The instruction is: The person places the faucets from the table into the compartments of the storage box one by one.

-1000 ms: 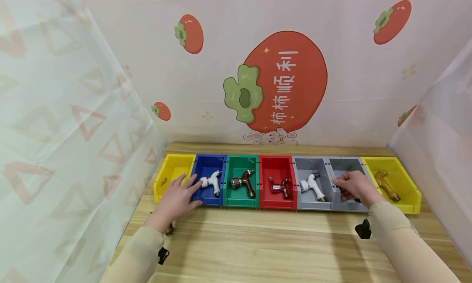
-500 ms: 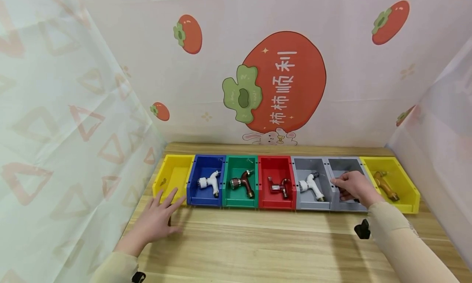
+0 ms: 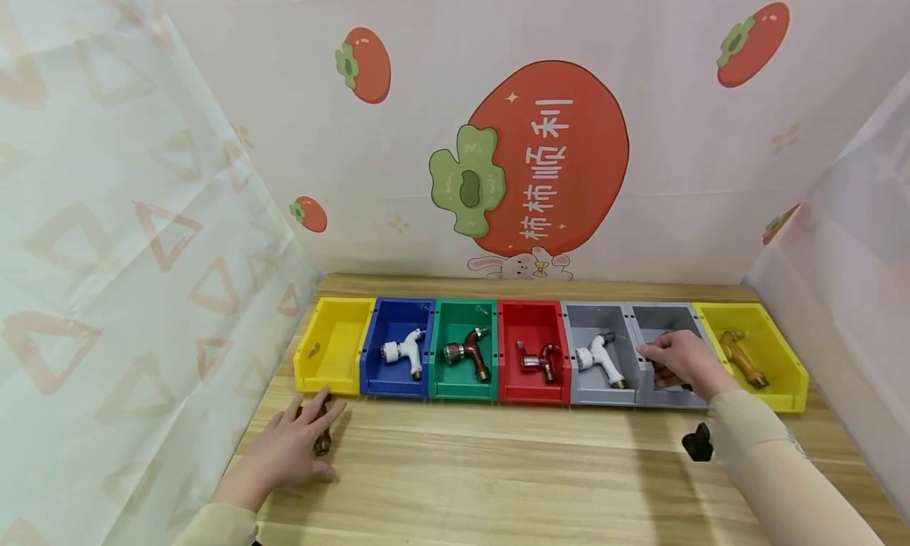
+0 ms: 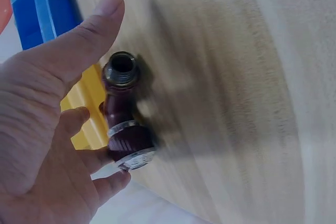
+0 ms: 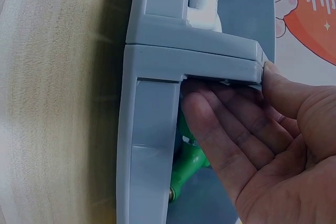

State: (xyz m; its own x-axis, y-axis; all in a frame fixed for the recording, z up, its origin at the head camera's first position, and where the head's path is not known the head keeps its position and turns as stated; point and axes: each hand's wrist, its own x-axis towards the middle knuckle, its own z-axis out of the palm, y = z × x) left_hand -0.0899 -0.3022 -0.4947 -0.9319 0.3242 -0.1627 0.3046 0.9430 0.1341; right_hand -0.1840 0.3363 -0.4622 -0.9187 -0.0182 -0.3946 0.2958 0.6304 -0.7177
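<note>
My left hand (image 3: 287, 443) is spread over a dark brown faucet (image 4: 119, 103) on the table, in front of the left yellow bin (image 3: 340, 340). In the left wrist view the faucet's threaded end points up near my thumb; my fingertips reach its ribbed handle, with the thumb held apart. My right hand (image 3: 686, 360) pinches the left side wall of the right-hand grey bin (image 5: 152, 129), thumb at the rim and fingers inside. A green faucet (image 5: 189, 163) lies in that bin, partly hidden behind my fingers.
The bins stand side by side along the back. White faucets lie in the blue bin (image 3: 398, 313) and left grey bin (image 3: 593, 317), a brown one in the green bin (image 3: 465, 313), a dark red one in the red bin (image 3: 533, 317), a tan one in the right yellow bin (image 3: 782, 372).
My left hand has moved from over the blue bin's front left corner, back and left to the brown faucet on the table. The right hand has stayed at the grey bin.
</note>
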